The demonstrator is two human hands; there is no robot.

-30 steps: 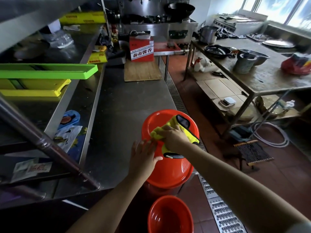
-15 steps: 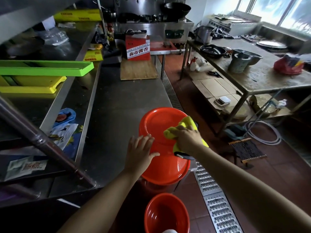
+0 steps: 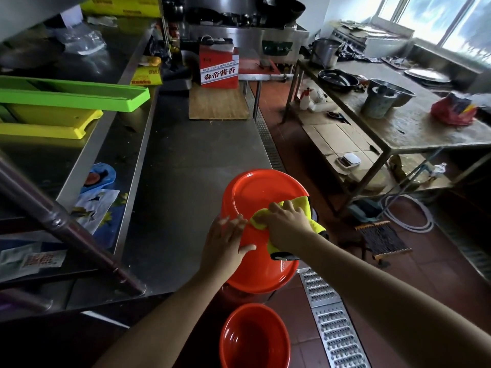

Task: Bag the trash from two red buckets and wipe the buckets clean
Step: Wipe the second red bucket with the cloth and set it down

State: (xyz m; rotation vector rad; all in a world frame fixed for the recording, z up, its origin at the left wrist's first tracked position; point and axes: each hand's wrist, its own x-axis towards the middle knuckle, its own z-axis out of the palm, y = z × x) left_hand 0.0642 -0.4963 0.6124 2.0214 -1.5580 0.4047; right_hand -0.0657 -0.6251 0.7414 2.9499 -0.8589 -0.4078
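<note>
An upturned round red plastic bucket point(image 3: 261, 197) sits at the steel counter's edge under a yellow cloth point(image 3: 300, 205); a second red plastic bucket point(image 3: 255, 338) stands open below.

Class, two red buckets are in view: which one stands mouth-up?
The red bucket on the floor, nearest the camera, shows its open inside. The upturned bucket on the steel counter shows its flat base.
</note>
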